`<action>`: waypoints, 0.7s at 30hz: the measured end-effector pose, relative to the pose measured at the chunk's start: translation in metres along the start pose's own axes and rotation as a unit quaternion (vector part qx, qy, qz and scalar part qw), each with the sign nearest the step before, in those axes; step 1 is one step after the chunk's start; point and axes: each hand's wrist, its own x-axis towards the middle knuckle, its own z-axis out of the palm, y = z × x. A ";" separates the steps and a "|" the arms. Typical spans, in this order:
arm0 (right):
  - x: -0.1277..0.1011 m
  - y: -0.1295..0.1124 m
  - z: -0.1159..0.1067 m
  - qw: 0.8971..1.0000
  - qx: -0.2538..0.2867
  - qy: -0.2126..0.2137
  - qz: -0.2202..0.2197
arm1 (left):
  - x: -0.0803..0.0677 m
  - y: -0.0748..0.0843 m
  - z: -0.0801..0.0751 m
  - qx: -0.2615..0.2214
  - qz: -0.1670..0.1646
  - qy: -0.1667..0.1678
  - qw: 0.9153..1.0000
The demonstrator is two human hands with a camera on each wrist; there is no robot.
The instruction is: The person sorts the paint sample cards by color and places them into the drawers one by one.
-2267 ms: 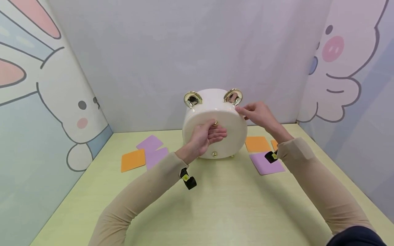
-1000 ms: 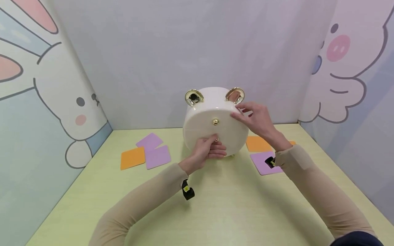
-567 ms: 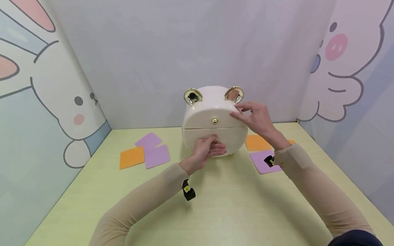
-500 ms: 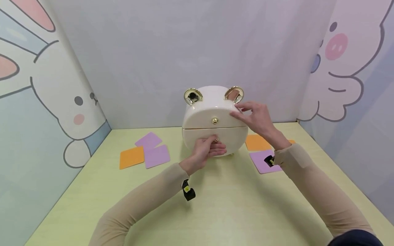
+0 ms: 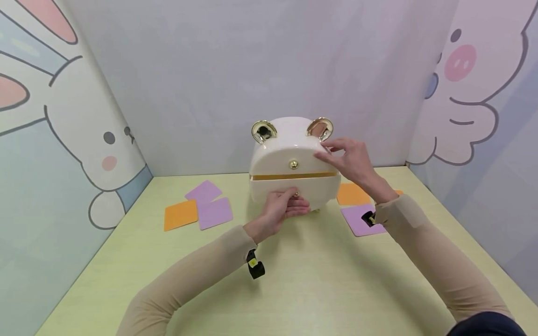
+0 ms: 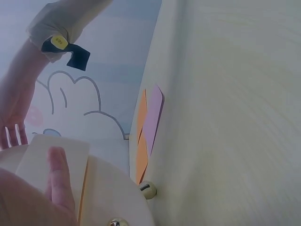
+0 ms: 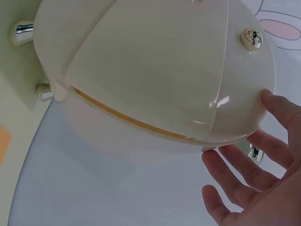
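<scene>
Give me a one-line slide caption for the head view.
Left hand pinches the lower drawer knob of a cream bear-eared box, drawer slightly open, while the right hand steadies its top edge.

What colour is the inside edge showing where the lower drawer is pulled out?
Orange-gold: a thin strip along the top of the lower drawer, best seen in the head view.

Cream box (image 5: pixel 294 154) with gold ears (image 5: pixel 264 131) and knobs (image 5: pixel 293 164); orange (image 5: pixel 180 215) and purple cards (image 5: pixel 214 213); pale green worktop (image 5: pixel 319 284).
</scene>
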 end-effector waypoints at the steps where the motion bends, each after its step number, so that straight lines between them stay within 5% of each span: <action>1: 0.000 0.000 0.000 1.000 0.001 -0.001 0.002 | -0.001 0.000 0.000 0.001 -0.001 0.000 1.000; 21: 0.001 0.001 -0.001 1.000 0.010 0.000 0.003 | -0.029 -0.007 0.003 0.009 -0.010 -0.015 1.000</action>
